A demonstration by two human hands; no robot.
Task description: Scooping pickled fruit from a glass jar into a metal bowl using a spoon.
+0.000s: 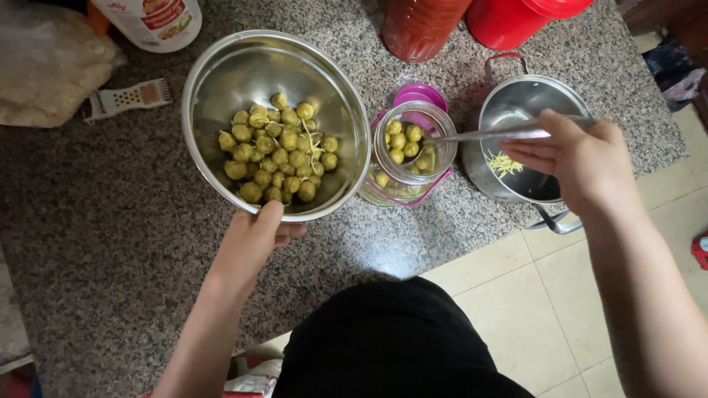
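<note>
Gripping the near rim of the big round steel bowl (221,81) w/ left hand (254,236), thumb hooked over the edge, other fingers curled under. Holding small green round fruits (276,156) heaped in the bowl's bottom, mixed w/ pale shreds. Pinching a long metal spoon (483,133) w/ right hand (582,158), fingers closed narrow round the handle. Dipping the spoon's bowl end into the clear glass jar w/ pink frame (405,151), just right of the steel bowl, already part-filled w/ same green fruits. Hovering right hand over a small steel pot (516,99) w/ yellowish shreds inside, just beside the jar. Sitting all on a speckled granite counter (110,221). Lying at back-left, a small white grater (129,97); standing at back, red plastic containers (472,22).
</note>
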